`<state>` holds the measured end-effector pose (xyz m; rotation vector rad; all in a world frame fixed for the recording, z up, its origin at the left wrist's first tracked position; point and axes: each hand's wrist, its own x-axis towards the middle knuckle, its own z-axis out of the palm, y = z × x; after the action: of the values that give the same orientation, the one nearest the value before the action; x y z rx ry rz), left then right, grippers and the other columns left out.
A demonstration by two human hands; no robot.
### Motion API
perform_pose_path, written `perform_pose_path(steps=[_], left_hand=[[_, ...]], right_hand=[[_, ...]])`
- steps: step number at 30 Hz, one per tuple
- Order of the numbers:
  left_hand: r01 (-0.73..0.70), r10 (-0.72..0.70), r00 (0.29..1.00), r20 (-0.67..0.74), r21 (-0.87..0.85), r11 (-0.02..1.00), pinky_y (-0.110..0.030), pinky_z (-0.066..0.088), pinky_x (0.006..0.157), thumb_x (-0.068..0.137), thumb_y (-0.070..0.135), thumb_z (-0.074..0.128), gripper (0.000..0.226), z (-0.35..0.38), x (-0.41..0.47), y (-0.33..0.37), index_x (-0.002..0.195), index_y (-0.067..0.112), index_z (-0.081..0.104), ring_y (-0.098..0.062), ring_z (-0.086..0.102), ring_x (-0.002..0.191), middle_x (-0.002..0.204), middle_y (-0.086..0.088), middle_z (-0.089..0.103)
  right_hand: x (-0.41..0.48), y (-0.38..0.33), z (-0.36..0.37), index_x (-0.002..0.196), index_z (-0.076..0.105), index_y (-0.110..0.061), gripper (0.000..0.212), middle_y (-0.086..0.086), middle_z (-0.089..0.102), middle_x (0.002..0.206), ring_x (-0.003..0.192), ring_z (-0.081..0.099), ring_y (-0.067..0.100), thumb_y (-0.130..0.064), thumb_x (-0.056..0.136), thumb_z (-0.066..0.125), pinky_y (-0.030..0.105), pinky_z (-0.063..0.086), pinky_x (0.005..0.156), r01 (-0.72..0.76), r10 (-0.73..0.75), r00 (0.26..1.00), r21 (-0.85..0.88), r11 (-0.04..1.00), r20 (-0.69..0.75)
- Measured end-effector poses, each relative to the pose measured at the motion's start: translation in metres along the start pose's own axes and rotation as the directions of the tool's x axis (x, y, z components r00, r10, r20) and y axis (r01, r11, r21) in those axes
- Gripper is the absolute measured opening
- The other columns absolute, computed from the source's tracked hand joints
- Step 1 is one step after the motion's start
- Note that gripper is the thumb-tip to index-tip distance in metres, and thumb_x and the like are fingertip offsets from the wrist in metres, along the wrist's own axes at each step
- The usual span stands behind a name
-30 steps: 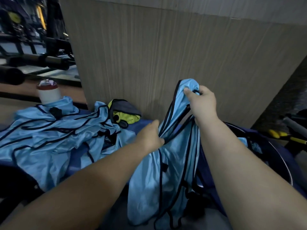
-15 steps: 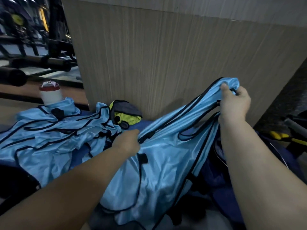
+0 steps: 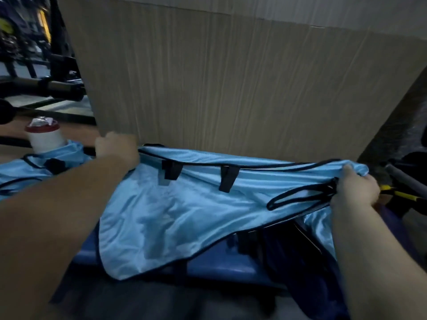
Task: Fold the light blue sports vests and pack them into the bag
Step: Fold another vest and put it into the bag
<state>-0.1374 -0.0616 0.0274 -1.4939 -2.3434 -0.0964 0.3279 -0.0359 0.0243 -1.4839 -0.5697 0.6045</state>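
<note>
A light blue sports vest (image 3: 184,218) with black trim is stretched wide between my hands, held up in front of the wooden wall panel. My left hand (image 3: 116,146) grips its far left edge. At the right end my right hand (image 3: 355,188) grips the bunched fabric and a black-trimmed strap loop. Two black tabs hang from the vest's top edge. A heap of more light blue vests (image 3: 44,167) lies at the left, partly hidden by my left arm. The dark blue bag (image 3: 298,262) sits below the vest at the lower right, mostly covered.
A white bottle with a red lid (image 3: 45,137) stands behind the heap at the left. The wooden wall panel (image 3: 231,88) rises close ahead. Dark gym equipment (image 3: 41,86) fills the far left. A yellow-and-black tool (image 3: 402,194) lies at the right edge.
My hands have moved apart and spread the vest from a bunched hanging shape into a wide flat sheet. The left hand went up and left, the right hand went right.
</note>
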Motion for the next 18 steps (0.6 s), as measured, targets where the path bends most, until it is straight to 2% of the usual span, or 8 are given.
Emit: perform_pose_path(steps=[2, 4, 7, 9, 11, 13, 15, 18], left_hand=[[0.005, -0.005, 1.0, -0.025, 0.009, 1.0, -0.04, 0.045, 0.083, 0.086, 0.014, 0.055, 0.029, -0.006, 0.014, 0.019, 0.115, 0.013, 0.059, -0.035, 0.054, 0.11, 0.118, -0.014, 0.056], [0.052, -0.038, 0.996, 0.086, -0.174, 0.983, -0.046, 0.045, 0.088, 0.089, 0.013, 0.054, 0.037, 0.003, 0.026, 0.039, 0.126, 0.008, 0.05, -0.04, 0.05, 0.114, 0.127, -0.018, 0.043], [0.196, -0.051, 0.962, 0.269, -0.544, 0.816, -0.047, 0.04, 0.102, 0.085, 0.017, 0.06, 0.055, 0.04, 0.031, 0.07, 0.135, 0.004, 0.041, -0.045, 0.042, 0.124, 0.139, -0.025, 0.034], [0.155, -0.031, 0.982, 0.186, -0.704, 0.693, -0.048, 0.029, 0.111, 0.083, 0.014, 0.06, 0.062, 0.059, 0.015, 0.095, 0.14, 0.005, 0.038, -0.044, 0.029, 0.135, 0.15, -0.024, 0.025], [0.08, -0.018, 0.996, 0.092, -0.729, 0.679, -0.049, 0.016, 0.116, 0.082, 0.012, 0.061, 0.065, 0.067, -0.008, 0.116, 0.142, 0.011, 0.037, -0.037, 0.014, 0.143, 0.156, -0.016, 0.019], [-0.028, 0.072, 0.997, 0.035, -0.687, 0.726, -0.047, 0.011, 0.117, 0.079, 0.015, 0.063, 0.065, 0.066, -0.036, 0.13, 0.14, 0.018, 0.041, -0.029, 0.011, 0.144, 0.156, -0.008, 0.021], [-0.151, 0.176, 0.984, -0.025, -0.636, 0.757, -0.044, 0.013, 0.114, 0.077, 0.023, 0.065, 0.065, 0.065, -0.065, 0.137, 0.137, 0.025, 0.041, -0.024, 0.014, 0.14, 0.152, 0.001, 0.024], [-0.305, 0.305, 0.947, -0.102, -0.586, 0.751, -0.043, 0.023, 0.105, 0.072, 0.042, 0.059, 0.06, 0.071, -0.103, 0.133, 0.129, 0.027, 0.049, -0.022, 0.025, 0.131, 0.141, 0.003, 0.035]], right_hand=[[0.007, 0.013, -0.002, 0.124, 0.058, -0.008, 0.044, 0.006, 0.061, 0.109, 0.107, 0.062, 0.031, -0.039, 0.093, 0.06, 0.039, 0.049, 0.094, -0.028, 0.03, 0.999, -0.118, 0.993, 0.015], [0.011, 0.023, -0.006, 0.129, 0.053, -0.001, 0.047, 0.01, 0.06, 0.113, 0.105, 0.06, 0.033, -0.035, 0.096, 0.055, 0.039, 0.047, 0.09, -0.073, 0.082, 0.996, -0.208, 0.975, 0.035], [0.016, 0.033, -0.011, 0.116, 0.059, 0.005, 0.034, 0.016, 0.063, 0.107, 0.088, 0.054, 0.025, -0.021, 0.096, 0.053, 0.035, 0.045, 0.078, -0.076, 0.101, 0.991, -0.246, 0.966, 0.091], [0.019, 0.036, -0.012, 0.113, 0.059, 0.006, 0.03, 0.017, 0.061, 0.105, 0.087, 0.052, 0.025, -0.019, 0.098, 0.051, 0.036, 0.044, 0.077, -0.056, 0.088, 0.99, -0.272, 0.961, 0.107], [0.024, 0.039, -0.011, 0.116, 0.058, 0.004, 0.036, 0.018, 0.06, 0.102, 0.093, 0.058, 0.03, -0.026, 0.097, 0.051, 0.043, 0.05, 0.087, -0.045, 0.076, 0.992, -0.287, 0.957, 0.097], [0.03, 0.045, -0.012, 0.108, 0.058, -0.002, 0.034, 0.018, 0.062, 0.103, 0.096, 0.061, 0.036, -0.032, 0.092, 0.054, 0.052, 0.051, 0.095, -0.025, 0.06, 0.992, -0.295, 0.955, 0.11], [0.035, 0.051, -0.013, 0.108, 0.06, -0.011, 0.03, 0.016, 0.065, 0.108, 0.096, 0.063, 0.037, -0.033, 0.087, 0.06, 0.054, 0.051, 0.094, -0.024, 0.063, 0.987, -0.258, 0.966, 0.147], [0.018, 0.043, -0.014, 0.092, 0.065, -0.018, 0.011, 0.013, 0.069, 0.096, 0.091, 0.067, 0.036, -0.026, 0.086, 0.07, 0.054, 0.055, 0.089, 0.005, 0.044, 0.978, -0.236, 0.972, 0.202]])
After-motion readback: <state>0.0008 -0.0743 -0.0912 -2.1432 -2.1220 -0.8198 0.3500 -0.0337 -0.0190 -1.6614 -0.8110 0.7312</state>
